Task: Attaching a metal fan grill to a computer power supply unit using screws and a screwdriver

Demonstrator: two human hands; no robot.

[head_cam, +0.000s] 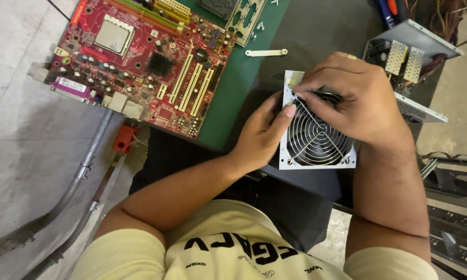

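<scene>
A square grey metal cover with a round wire fan grille [316, 140] lies on the dark work surface in front of me. My left hand [262, 132] grips its left edge, thumb pressed on the top face near the corner. My right hand [355, 96] lies over the upper part of the grille, fingers curled and pinching at the wire near the top left corner. What the fingertips hold is hidden. Behind it stands the open power supply case [415, 57] with finned heat sinks.
A red motherboard [140, 57] rests on a green mat [238, 88] at upper left. A small white metal strip [266, 52] lies near it, with loose screws above. Pipes run along the concrete floor at left. Dark equipment sits at right.
</scene>
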